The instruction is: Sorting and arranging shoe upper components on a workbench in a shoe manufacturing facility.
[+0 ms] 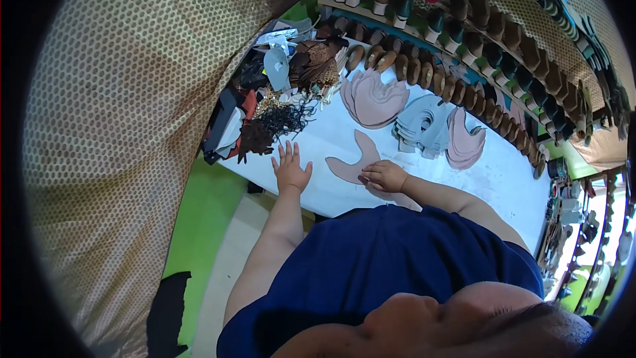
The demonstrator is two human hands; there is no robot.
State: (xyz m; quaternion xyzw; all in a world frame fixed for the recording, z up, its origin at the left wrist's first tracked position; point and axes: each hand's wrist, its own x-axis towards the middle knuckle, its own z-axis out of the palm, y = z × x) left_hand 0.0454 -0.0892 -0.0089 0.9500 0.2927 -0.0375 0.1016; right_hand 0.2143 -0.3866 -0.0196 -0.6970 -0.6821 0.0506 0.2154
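Fingers spread, holding nothing, the left hand (291,171) is over the smooth white table (510,200); the right hand (386,177) bends onto a flat pink crescent's (368,157) lower edge, grip unclear, tabletop between.

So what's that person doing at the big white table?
A person in a dark blue top is at the white table, with the right hand on a flat, curved pink piece. I can't tell whether it's pinching or just pressing. The left hand looks empty, spread palm down near a heap of dark strips. Farther back, a grey stack sits between two pink stacks.
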